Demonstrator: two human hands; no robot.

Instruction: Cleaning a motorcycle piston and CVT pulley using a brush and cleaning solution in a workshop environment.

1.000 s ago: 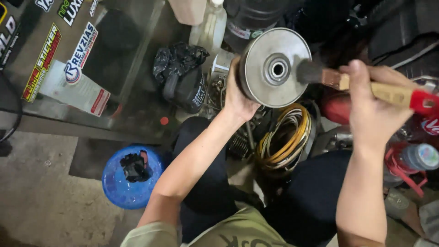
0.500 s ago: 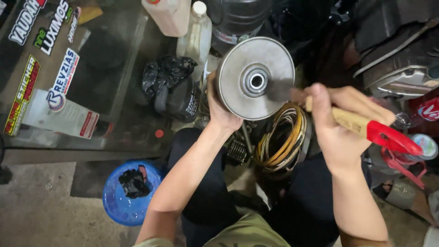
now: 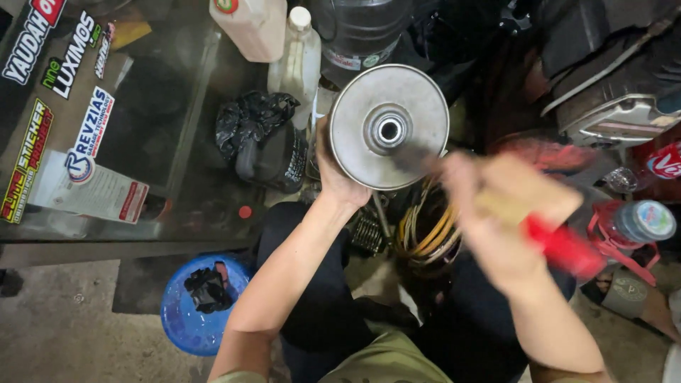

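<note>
While left hand [image 3: 337,177] grips metal disc [image 3: 389,128] rim, right hand [image 3: 507,213] clenches brush [image 3: 546,237].

right hand [image 3: 507,213] and brush [image 3: 496,206] motion-blurred, left hand [image 3: 340,177] fingers hidden behind metal disc [image 3: 389,126]

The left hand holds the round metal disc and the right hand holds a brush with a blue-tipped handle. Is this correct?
Not quite: in the head view the brush handle tip is red, not blue. The rest stands: the left hand holds the round metal disc, and the right hand holds the brush.
</note>
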